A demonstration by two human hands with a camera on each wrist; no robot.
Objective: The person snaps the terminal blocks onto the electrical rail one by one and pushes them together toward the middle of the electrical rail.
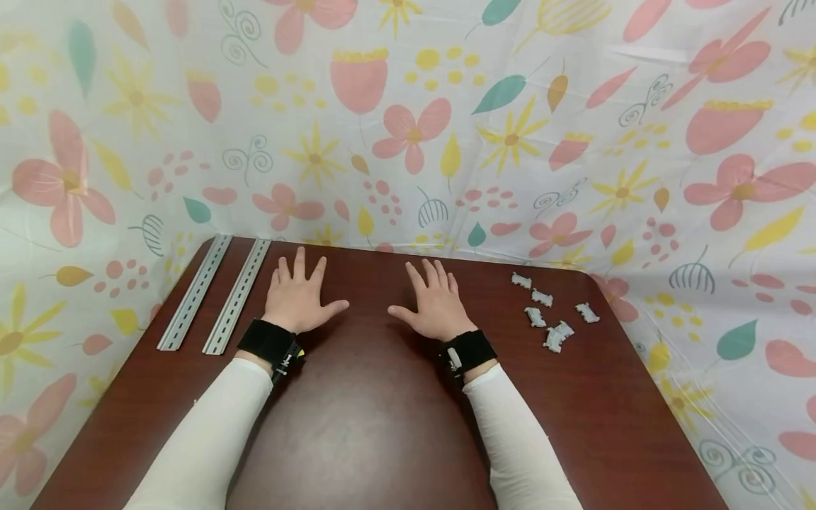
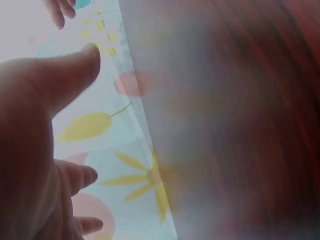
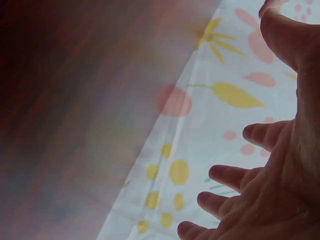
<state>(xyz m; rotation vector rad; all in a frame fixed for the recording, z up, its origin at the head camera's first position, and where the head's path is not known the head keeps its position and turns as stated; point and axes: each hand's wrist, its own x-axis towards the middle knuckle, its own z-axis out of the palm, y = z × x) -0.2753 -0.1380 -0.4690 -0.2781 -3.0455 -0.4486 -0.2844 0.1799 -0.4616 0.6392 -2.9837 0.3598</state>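
My left hand [image 1: 297,297] is spread over the table's far half, palm down, holding nothing. To its left lie two slotted metal DIN rails [image 1: 237,297], side by side and slanting. Across from it my right hand [image 1: 436,304] is also spread with straight fingers and holds nothing. Several small grey terminal-block-like clips [image 1: 535,316] lie scattered to the right of that hand. In the left wrist view the left thumb [image 2: 75,75] stands out from the fingers. The right wrist view has the right fingers [image 3: 235,175] apart, with no object among them.
The dark red-brown wooden table [image 1: 363,425] reaches back to a flower-printed curtain [image 1: 414,85], which hangs along the far edge and both sides. Each wrist wears a black strap [image 1: 266,340] with a small camera.
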